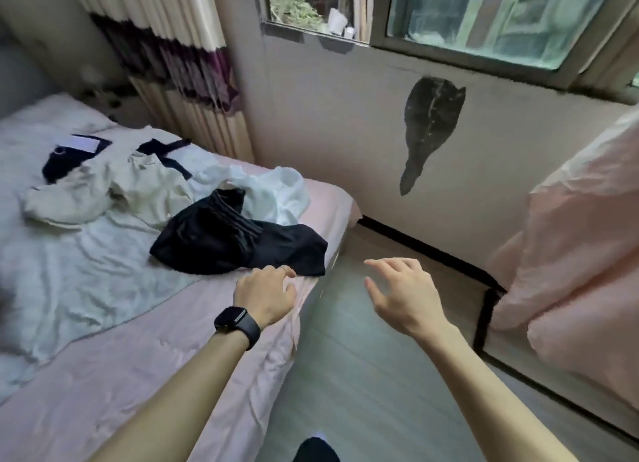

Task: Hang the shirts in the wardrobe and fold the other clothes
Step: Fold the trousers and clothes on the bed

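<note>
1. The left hand (264,294), with a dark watch (238,324) on its wrist, hangs over the near corner of the bed (173,358). Its fingers are loosely bent and hold nothing. The fingertips are just beside the near edge of the black garment (238,243); I cannot tell whether they touch it
2. The right hand (401,295) is spread wide and empty, fingers apart, out over the floor (363,375) beside the bed
3. The black garment lies crumpled near the bed's right edge, partly on the pale blanket (69,271) and partly on the pink sheet
4. Behind it and touching it, a white garment (276,192) is bunched up toward the bed's far corner
5. Further left, a cream shirt (103,195) lies rumpled on the blanket, with dark strips beside its upper part
6. The pale blanket covers the left part of the bed, and bare pink sheet shows along the near side
7. Beyond the bed stand a striped curtain (179,64) and a wall (328,115) with a dark patch under a window (484,22)
8. Pink bedding (570,254) is heaped at the far right, across the floor from the bed
</note>
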